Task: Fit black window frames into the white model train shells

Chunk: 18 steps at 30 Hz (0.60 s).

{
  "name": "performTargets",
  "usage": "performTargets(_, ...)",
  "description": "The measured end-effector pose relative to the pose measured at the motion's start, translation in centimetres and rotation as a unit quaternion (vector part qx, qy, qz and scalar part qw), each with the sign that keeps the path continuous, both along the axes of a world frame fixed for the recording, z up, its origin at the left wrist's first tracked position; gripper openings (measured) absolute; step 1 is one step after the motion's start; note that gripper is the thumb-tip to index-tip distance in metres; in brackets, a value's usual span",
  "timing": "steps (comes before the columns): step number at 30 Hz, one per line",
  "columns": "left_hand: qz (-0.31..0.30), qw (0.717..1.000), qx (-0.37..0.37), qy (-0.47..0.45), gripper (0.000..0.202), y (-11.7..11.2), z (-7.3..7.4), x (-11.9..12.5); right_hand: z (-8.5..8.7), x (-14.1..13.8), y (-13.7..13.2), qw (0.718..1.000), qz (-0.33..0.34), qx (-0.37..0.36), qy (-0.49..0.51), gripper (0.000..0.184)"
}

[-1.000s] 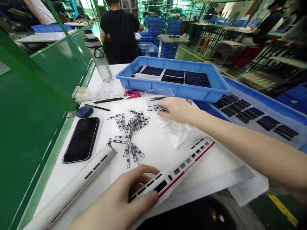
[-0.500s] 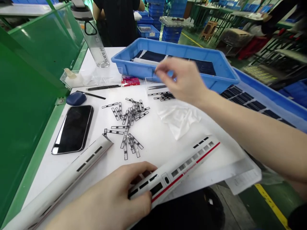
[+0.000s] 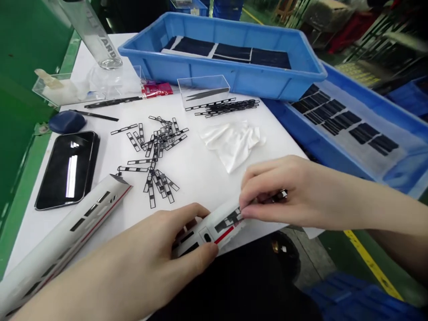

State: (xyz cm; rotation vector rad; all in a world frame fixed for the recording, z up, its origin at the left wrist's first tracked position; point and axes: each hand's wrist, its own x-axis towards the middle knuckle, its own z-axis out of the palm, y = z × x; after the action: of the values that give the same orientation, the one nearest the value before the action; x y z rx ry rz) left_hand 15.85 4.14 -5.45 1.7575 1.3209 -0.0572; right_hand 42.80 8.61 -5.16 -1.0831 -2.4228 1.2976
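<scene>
- I'm closing my left hand [image 3: 123,263] around the white model train carriage shell [image 3: 217,227] at the near edge of the table [image 3: 200,191], with its fingers curled firmly over the shell.
- I'm pinching a black window strip [image 3: 279,195] in my right hand [image 3: 294,191], with its fingers [image 3: 254,178] nearly closed and their tips pressing at the shell's window row.
- I'm judging that a steady left grip and keeping the strip square to the windows would serve best here, since the red stripe and window row give a clear line to follow.
- I'm watching the near edge, where the shell is hanging close to the drop, while open table remains behind my right hand.
- I'm keeping clear of a second carriage shell [image 3: 63,236] lying at the left corner, beside a black smartphone [image 3: 67,169] and a blue case [image 3: 67,121].
- I'm seeing loose window strips [image 3: 157,151] heaped mid-table, a crumpled white cloth [image 3: 232,145] to their right, and a strip bundle [image 3: 227,107] by a clear box holding tweezers [image 3: 207,93].
- I'm noting a blue tray [image 3: 220,53] along the far edge, and another blue tray [image 3: 347,120] beyond the right edge.
</scene>
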Motion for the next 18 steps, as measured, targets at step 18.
performTargets(18,0.103,0.976,-0.070,-0.181,0.029,-0.5,-1.6,2.0,-1.3,-1.4,-1.8,0.985,-0.011,0.165,0.043,0.015)
